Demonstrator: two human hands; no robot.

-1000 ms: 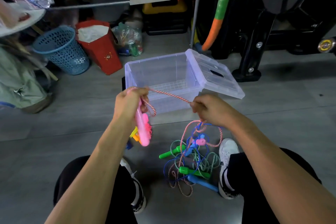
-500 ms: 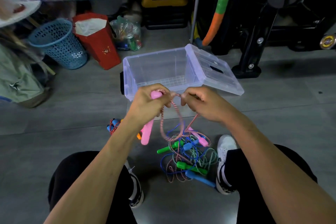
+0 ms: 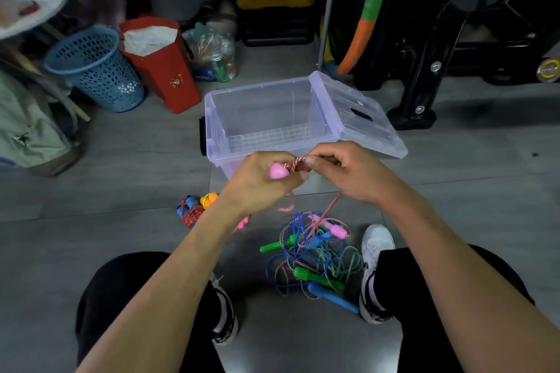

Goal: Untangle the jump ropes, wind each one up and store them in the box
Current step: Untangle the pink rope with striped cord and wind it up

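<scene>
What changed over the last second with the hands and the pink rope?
The right hand moved in beside the left hand, wrapping the pink-and-white cord around the pink handle. Both grips held. The clear box and rope tangle stayed put.

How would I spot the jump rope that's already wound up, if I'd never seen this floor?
Start at the clear plastic box in the middle of the grey floor. Just in front of its near left corner, left of the hands, lies a small bundle: blue handles wrapped tight in red cord. Unlike the loose tangle of ropes by the white shoe, it is compact.
</scene>
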